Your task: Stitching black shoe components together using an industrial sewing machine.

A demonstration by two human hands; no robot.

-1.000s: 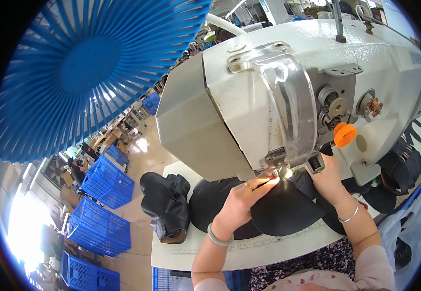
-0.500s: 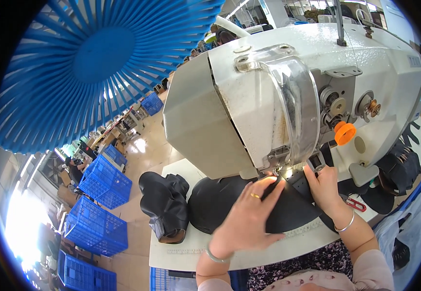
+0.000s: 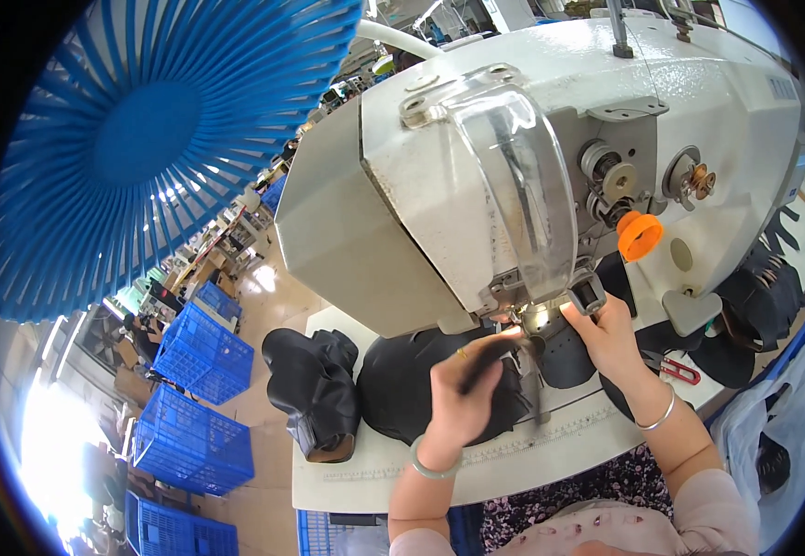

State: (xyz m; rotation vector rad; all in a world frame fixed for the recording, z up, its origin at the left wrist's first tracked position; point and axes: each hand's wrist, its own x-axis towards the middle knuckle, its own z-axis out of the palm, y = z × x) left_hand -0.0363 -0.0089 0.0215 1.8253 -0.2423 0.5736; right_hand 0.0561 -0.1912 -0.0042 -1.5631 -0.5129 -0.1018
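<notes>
Beside the lit needle area of a white sewing machine point(image 3: 440, 199), my left hand point(image 3: 458, 394) is closed round a raised flap of a black leather piece point(image 3: 412, 385). The flap is smeared by motion, and the rest of the piece spreads over the table to the left. My right hand point(image 3: 611, 347) has its thumb near the presser foot. Its fingers are closed at the edge of a small dark piece with a row of holes point(image 3: 566, 360), and their tips are partly hidden. An orange knob point(image 3: 640, 236) sits above that hand.
A folded black leather upper point(image 3: 310, 389) lies at the table's left end. Red-handled snips point(image 3: 679, 370) rest right of my right wrist, near more black pieces point(image 3: 759, 310). A blue fan point(image 3: 148, 134) stands upper left; blue crates point(image 3: 194, 435) line the floor. A ruler strip point(image 3: 477, 454) runs along the table's front.
My left hand has gone from lying spread on the black leather to gripping and lifting its edge. The small holed piece shows more. The whole view has shifted slightly.
</notes>
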